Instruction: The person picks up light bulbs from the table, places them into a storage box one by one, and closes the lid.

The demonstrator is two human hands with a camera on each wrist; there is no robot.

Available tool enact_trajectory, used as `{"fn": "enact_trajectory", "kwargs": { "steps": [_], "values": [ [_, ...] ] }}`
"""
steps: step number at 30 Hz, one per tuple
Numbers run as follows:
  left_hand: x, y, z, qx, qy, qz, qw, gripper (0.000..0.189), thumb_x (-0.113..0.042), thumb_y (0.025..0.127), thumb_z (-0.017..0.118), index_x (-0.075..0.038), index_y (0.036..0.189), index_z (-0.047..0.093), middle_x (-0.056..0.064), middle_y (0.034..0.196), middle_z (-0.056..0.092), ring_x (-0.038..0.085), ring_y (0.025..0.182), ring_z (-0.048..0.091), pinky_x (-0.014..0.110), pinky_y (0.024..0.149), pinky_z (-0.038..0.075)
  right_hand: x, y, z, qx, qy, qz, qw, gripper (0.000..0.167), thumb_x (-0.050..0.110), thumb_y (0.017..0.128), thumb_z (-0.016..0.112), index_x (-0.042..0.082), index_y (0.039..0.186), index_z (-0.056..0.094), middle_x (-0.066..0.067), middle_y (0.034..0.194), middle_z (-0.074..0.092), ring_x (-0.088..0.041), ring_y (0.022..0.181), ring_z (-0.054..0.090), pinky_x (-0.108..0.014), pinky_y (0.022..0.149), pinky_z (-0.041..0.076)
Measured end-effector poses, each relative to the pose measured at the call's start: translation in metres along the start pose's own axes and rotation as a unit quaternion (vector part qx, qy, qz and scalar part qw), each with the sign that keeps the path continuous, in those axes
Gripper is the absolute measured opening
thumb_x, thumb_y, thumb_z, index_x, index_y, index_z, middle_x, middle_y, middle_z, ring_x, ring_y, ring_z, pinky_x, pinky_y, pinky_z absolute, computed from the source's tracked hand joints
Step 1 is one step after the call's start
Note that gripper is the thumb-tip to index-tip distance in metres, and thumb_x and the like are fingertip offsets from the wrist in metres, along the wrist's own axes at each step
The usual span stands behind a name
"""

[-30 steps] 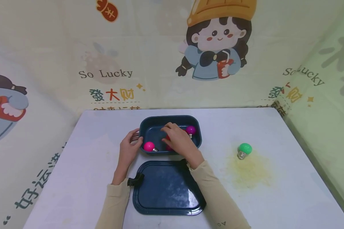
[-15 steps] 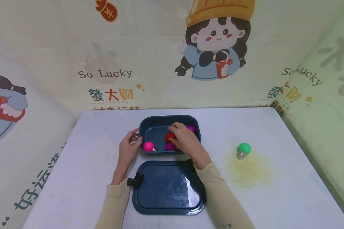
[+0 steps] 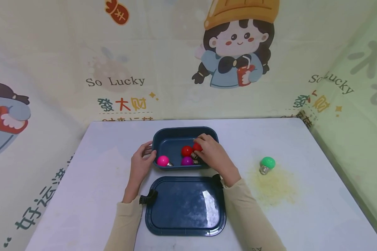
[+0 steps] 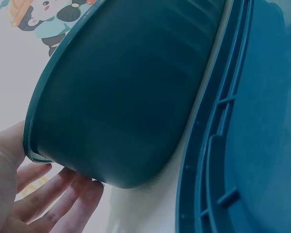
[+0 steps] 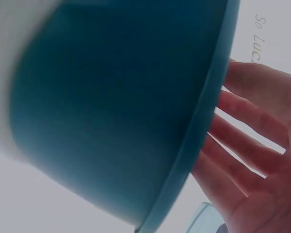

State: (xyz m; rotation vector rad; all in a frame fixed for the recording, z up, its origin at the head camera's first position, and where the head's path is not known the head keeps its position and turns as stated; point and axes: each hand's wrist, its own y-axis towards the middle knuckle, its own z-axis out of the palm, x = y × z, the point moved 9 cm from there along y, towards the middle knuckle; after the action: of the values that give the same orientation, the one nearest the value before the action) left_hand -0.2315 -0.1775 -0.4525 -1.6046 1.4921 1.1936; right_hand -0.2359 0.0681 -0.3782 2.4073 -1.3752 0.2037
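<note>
L hand [image 3: 142,155]: thumb + fingers pinching rim of box [image 3: 172,134], left end. R hand [image 3: 213,153]: part-curled at rightmost red bulb [image 3: 198,146], in box; hold can't tell. Risk: adj. red bulb [image 3: 186,151] rolling if knocked.

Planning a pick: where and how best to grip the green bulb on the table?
The green bulb is probably best pinched across the sides of its round head, from above: the head is uncovered and wider than the metal base. Whether it stands or lies is hard to tell.
</note>
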Motion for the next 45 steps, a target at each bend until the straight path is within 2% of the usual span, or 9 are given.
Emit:
{"fn": "enact_trajectory", "kwargs": {
  "steps": [13,16,24,45],
  "values": [
    [-0.001,0.0,0.002,0.003,-0.004,0.0,1.0,0.043,-0.015,0.095,0.065,-0.009,0.137,0.058,0.019,0.124,0.065,0.031,0.11,0.064,0.048,0.096,0.053,-0.023,-0.015,-0.019,-0.024,0.01,0.012,0.9996,0.033,0.011,0.083,0.08,0.0,0.112,0.07,-0.013,0.112,0.064,-0.027,0.101,0.061,-0.038,0.087,0.058],
    [-0.001,0.001,0.001,0.0,-0.003,0.0,1.0,0.043,-0.015,0.095,0.066,-0.009,0.137,0.058,0.018,0.123,0.065,0.03,0.11,0.064,0.048,0.096,0.053,-0.029,-0.017,-0.021,-0.023,0.013,0.018,0.9995,0.031,0.011,0.084,0.079,0.0,0.112,0.07,-0.013,0.112,0.064,-0.028,0.102,0.061,-0.039,0.089,0.057],
    [-0.002,0.002,0.0,-0.002,-0.002,0.001,1.0,0.043,-0.016,0.095,0.066,-0.009,0.137,0.058,0.017,0.123,0.065,0.03,0.111,0.064,0.045,0.095,0.053,-0.039,-0.02,-0.021,-0.009,0.003,0.046,0.9989,0.039,0.015,0.084,0.08,-0.002,0.117,0.068,-0.015,0.115,0.064,-0.028,0.106,0.061,-0.04,0.093,0.056],
    [0.0,-0.001,0.001,0.0,-0.006,-0.004,1.0,0.042,-0.018,0.095,0.066,-0.01,0.136,0.059,0.015,0.123,0.065,0.027,0.11,0.064,0.045,0.096,0.053,-0.073,-0.044,-0.034,-0.025,-0.002,0.069,0.9973,0.038,0.013,0.086,0.078,-0.001,0.119,0.066,-0.017,0.119,0.063,-0.033,0.113,0.059,-0.046,0.095,0.053]
  ]
}}
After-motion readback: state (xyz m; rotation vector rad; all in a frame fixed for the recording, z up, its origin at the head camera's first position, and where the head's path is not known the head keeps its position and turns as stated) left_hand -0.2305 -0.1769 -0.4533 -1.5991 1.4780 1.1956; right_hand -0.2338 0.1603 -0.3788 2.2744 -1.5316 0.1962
